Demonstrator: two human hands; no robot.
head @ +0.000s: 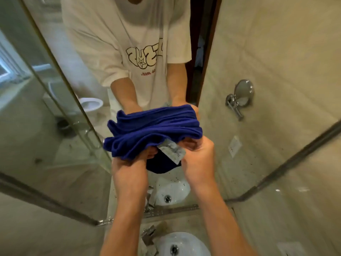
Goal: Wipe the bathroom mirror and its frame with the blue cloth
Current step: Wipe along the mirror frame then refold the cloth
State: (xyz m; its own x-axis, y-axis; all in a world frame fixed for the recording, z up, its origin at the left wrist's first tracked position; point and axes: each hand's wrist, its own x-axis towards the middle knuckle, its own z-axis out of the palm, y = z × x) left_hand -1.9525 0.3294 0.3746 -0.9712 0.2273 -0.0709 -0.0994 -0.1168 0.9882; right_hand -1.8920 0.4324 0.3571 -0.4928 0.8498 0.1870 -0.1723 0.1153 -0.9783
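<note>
Beige tiled bathroom walls close around me, with the mirror (pixel 129 71) straight ahead. My blue cloth (pixel 147 130) is bunched up in both hands, held in the air between me and the glass, above the white sink (pixel 184 242). My left hand (pixel 129 169) has its grip clenched on the lower left folds. My right hand (pixel 197 159) pinches the cloth's edge just beside the white care label (pixel 172 151), which sticks out from the folds between my two hands. A dark flap of cloth hangs below the label. Whether the upper folds touch the glass I cannot tell; the reflection meets the cloth closely there.

As I judge it, I am gathering or refolding the cloth into a pad, so the wiping is paused or not yet begun. Next I need a flat, clean face of cloth under one palm, label tucked away, then a press onto the glass and strokes across it, out to the thin metal frame (pixel 55 100) along the left and the lower edge. Off to the right, a small round shaving mirror (pixel 243 93) juts from the wall.
</note>
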